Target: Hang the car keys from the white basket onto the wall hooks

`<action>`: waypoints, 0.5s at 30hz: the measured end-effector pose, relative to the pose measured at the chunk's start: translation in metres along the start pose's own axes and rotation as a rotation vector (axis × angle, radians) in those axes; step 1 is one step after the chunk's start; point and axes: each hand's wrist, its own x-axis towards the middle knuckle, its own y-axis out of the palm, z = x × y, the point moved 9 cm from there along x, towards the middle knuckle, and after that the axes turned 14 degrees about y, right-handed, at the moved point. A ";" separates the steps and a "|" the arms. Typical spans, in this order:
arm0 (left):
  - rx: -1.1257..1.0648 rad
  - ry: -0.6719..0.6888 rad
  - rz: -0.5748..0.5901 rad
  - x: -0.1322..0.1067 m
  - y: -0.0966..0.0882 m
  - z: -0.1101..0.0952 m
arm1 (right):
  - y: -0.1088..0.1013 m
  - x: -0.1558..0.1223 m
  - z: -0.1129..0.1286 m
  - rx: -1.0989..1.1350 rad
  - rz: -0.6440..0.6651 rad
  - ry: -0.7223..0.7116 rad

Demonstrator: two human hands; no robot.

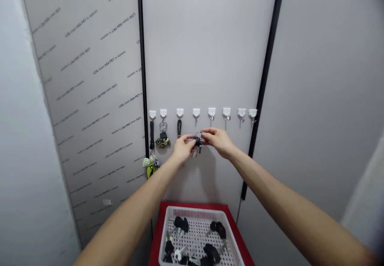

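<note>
Nearest on my feed, a white perforated plastic basket [195,214] rests on a red surface [157,230], presumably keeping loose black-headed keys [221,229] within reach. Beyond, my left hand [183,148] pinches a bunch of dark-headed metal keys [197,141], my right hand [220,140] its metal ring [198,132], perhaps steadying it, below a white plastic hook [196,113] on the pale wall panel [207,58].

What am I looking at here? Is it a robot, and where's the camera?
No robot here! These are a person's own bare hands. The camera sits on the person's head, looking forward and down, so the arms reach away from you. The left hand and right hand hold a bunch of keys in front of a wall with white hooks. Below, a white basket with more keys sits on something red.
</note>
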 end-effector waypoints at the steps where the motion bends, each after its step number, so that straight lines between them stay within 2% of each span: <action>1: -0.051 -0.021 -0.007 0.002 0.000 -0.002 | 0.002 0.001 0.005 0.022 0.013 -0.008; 3: -0.168 -0.069 -0.010 0.001 0.001 -0.001 | 0.006 -0.001 0.007 0.043 0.035 -0.021; 5: -0.270 -0.108 -0.027 -0.003 0.000 0.004 | 0.007 -0.005 -0.001 0.027 0.036 -0.024; 7: -0.337 -0.124 -0.068 -0.007 -0.003 0.010 | 0.012 -0.010 -0.020 -0.009 0.076 0.018; 11: -0.421 -0.118 -0.109 -0.011 -0.006 0.016 | 0.024 -0.019 -0.057 0.006 0.239 0.140; 15: -0.492 -0.096 -0.082 -0.011 -0.005 0.013 | 0.019 -0.020 -0.062 0.093 0.275 0.151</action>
